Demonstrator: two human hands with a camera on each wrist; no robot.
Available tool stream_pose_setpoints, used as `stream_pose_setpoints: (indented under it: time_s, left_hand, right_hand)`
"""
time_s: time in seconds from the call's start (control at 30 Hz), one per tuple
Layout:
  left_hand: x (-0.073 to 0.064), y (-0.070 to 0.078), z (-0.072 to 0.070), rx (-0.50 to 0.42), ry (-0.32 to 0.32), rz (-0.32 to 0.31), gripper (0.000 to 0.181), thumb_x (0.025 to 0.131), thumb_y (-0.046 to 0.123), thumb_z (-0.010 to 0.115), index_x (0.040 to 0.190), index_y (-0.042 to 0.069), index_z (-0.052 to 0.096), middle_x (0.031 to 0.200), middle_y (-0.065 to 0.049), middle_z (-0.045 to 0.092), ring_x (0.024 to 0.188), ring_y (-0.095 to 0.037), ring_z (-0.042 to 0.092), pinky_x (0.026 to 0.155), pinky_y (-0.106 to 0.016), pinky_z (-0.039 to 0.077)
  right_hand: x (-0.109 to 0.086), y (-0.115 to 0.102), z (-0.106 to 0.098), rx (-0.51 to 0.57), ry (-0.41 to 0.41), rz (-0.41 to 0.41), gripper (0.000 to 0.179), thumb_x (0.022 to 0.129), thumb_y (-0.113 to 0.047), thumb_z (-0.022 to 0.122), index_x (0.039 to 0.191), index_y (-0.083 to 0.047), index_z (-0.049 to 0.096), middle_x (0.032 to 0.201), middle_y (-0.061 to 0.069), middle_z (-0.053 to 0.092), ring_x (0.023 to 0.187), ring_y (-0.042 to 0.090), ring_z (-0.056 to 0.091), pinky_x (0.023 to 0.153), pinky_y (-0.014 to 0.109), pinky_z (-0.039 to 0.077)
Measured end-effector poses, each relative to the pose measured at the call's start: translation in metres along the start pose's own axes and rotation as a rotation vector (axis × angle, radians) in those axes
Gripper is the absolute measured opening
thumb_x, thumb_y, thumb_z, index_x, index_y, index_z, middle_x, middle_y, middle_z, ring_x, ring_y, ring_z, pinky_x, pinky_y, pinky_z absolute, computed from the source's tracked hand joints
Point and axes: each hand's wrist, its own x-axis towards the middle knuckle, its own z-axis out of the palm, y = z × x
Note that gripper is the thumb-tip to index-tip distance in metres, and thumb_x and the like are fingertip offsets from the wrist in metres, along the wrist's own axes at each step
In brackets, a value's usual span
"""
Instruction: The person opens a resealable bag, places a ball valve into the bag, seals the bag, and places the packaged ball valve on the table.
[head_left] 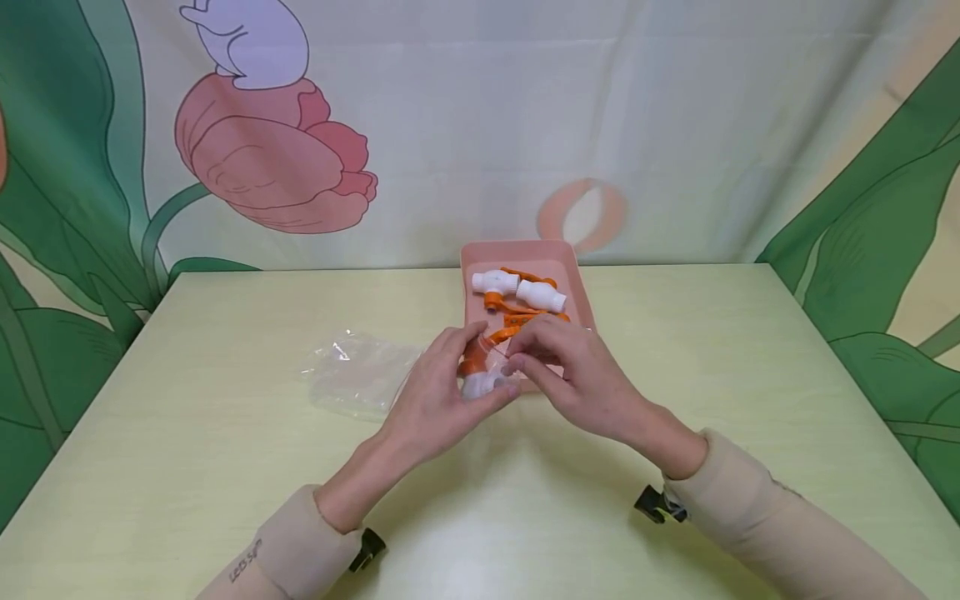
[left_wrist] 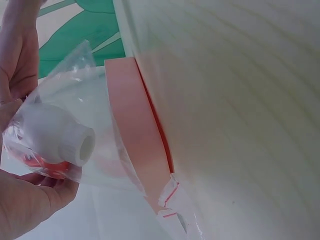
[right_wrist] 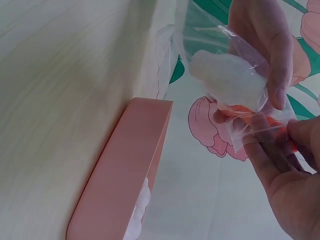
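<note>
While your left hand [head_left: 442, 387] grips one white-and-orange valve [left_wrist: 47, 132] with thumb and fingers through the single clear bag [right_wrist: 205, 30] around it, your right hand [head_left: 573, 375] pinches that bag's edge between thumb and fingertips. You hold this one valve raised off the worktop [head_left: 675, 375], and from the head view it overlaps the near end of one pink tray [head_left: 517, 254].

Inside the tray you have two white valve bodies [head_left: 542, 296] in sight, side by side toward the far end, with orange handles [head_left: 528, 310] beside and below them; your right hand covers part of the tray, so you cannot tell the full count there. At least one flat plastic bag [head_left: 363, 375] lies on the worktop left of the tray, partly behind your left hand. Two black devices [head_left: 367, 550] sit at your cuffs, one per wrist.
</note>
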Motion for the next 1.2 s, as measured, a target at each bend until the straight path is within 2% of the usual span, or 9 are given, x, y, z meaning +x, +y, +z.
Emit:
stream_pose_setpoints:
  time_s: [0.17,0.33,0.43,0.53,0.67,0.8,0.97,1.07,1.2]
  left_hand:
    - [0.000,0.002,0.000,0.005,0.008,0.016,0.076,0.088,0.038,0.083,0.147,0.001,0.050,0.118,-0.005,0.059,0.094,-0.018,0.055,0.075,-0.033,0.053]
    - [0.000,0.003,0.000,0.005,0.016,0.029,0.073,0.088,0.036,0.083,0.146,0.003,0.052,0.112,-0.006,0.060,0.086,-0.018,0.053,0.067,-0.031,0.048]
    - [0.000,0.003,-0.001,-0.018,0.027,0.043,0.072,0.088,0.034,0.084,0.146,0.004,0.053,0.108,-0.006,0.060,0.081,-0.018,0.051,0.062,-0.030,0.044]
    - [0.001,0.005,-0.001,-0.064,0.037,0.063,0.071,0.087,0.029,0.086,0.145,0.003,0.054,0.108,-0.006,0.060,0.084,-0.020,0.055,0.065,-0.032,0.051]
    - [0.001,0.006,-0.002,-0.124,0.026,0.059,0.069,0.087,0.021,0.086,0.144,0.001,0.054,0.111,-0.005,0.062,0.096,-0.021,0.060,0.079,-0.034,0.058]
    - [0.000,0.004,-0.003,-0.191,0.003,0.021,0.064,0.089,0.017,0.084,0.144,0.004,0.053,0.109,-0.006,0.063,0.100,-0.019,0.060,0.085,-0.034,0.058]
    - [-0.001,0.002,-0.007,-0.319,-0.026,-0.028,0.058,0.094,0.016,0.078,0.144,0.010,0.051,0.114,-0.006,0.065,0.106,-0.019,0.062,0.089,-0.036,0.057]
    - [-0.001,0.002,-0.009,-0.395,-0.025,-0.039,0.055,0.095,0.012,0.075,0.144,0.010,0.051,0.115,-0.008,0.064,0.107,-0.022,0.063,0.090,-0.037,0.057]
    - [0.000,0.001,-0.010,-0.446,0.004,-0.049,0.051,0.095,0.008,0.075,0.141,0.007,0.053,0.113,-0.010,0.065,0.106,-0.024,0.063,0.090,-0.037,0.057]
  right_hand:
    - [0.000,-0.002,0.002,-0.023,0.043,-0.001,0.011,0.092,0.006,0.072,0.099,-0.002,0.069,0.104,0.004,0.061,0.096,0.018,0.065,0.076,0.032,0.061]
    - [0.002,-0.002,0.003,-0.037,0.026,0.014,0.010,0.093,0.005,0.072,0.100,-0.001,0.068,0.108,0.005,0.064,0.098,0.019,0.066,0.073,0.034,0.062]
    - [0.003,-0.002,0.002,-0.062,0.019,0.023,0.011,0.093,0.003,0.073,0.102,-0.001,0.067,0.103,0.004,0.066,0.091,0.017,0.066,0.071,0.032,0.062]
    - [0.003,-0.001,0.000,-0.071,0.019,0.019,0.011,0.094,0.003,0.071,0.103,-0.001,0.067,0.098,0.005,0.068,0.086,0.016,0.065,0.070,0.031,0.061]
    - [0.002,0.000,0.000,-0.062,0.007,0.008,0.009,0.095,0.005,0.068,0.101,-0.002,0.066,0.094,0.005,0.068,0.082,0.015,0.066,0.070,0.029,0.061]
    - [0.001,0.002,0.000,-0.056,-0.010,0.000,0.009,0.096,0.006,0.067,0.100,-0.002,0.065,0.091,0.002,0.067,0.080,0.015,0.065,0.071,0.029,0.060]
    - [0.001,0.000,-0.002,-0.048,-0.013,-0.024,0.010,0.095,0.006,0.068,0.100,-0.002,0.065,0.091,0.003,0.066,0.079,0.016,0.064,0.073,0.031,0.060]
    - [0.002,-0.002,-0.004,-0.052,-0.012,-0.038,0.010,0.095,0.006,0.068,0.100,-0.001,0.065,0.091,0.003,0.065,0.080,0.015,0.063,0.073,0.030,0.059]
    - [0.002,-0.003,-0.006,-0.065,-0.008,-0.049,0.011,0.094,0.007,0.069,0.100,-0.001,0.065,0.091,0.003,0.065,0.080,0.013,0.060,0.072,0.034,0.058]
